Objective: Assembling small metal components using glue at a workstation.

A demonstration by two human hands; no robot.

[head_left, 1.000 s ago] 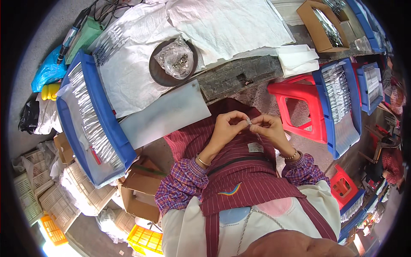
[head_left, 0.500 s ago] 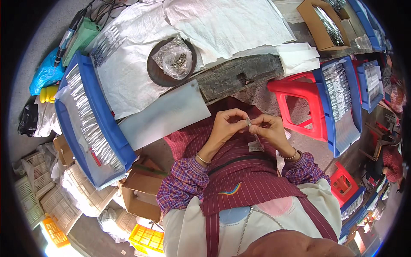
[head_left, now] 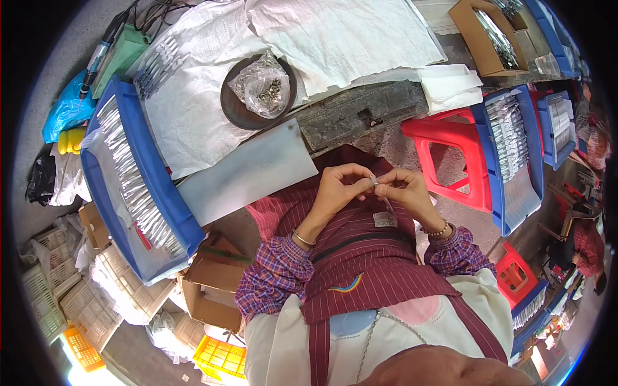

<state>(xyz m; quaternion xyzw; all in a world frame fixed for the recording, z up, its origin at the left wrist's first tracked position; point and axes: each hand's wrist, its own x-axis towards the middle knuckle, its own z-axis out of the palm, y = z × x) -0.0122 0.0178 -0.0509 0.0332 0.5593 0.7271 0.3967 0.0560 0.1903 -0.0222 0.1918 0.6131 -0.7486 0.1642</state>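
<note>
Silvery thin metal piece (head_left: 375,182) is pinched between the fingertips of left hand (head_left: 339,192) and right hand (head_left: 404,191) over the maroon striped apron (head_left: 360,257); best kept low over the lap, fingertips close together.

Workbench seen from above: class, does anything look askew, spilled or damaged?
Nothing is spilled. The bench edge looks worn and chipped. The grey board juts past it, towards the lap. Both hands, left and right, pinch a small silvery piece.
</note>
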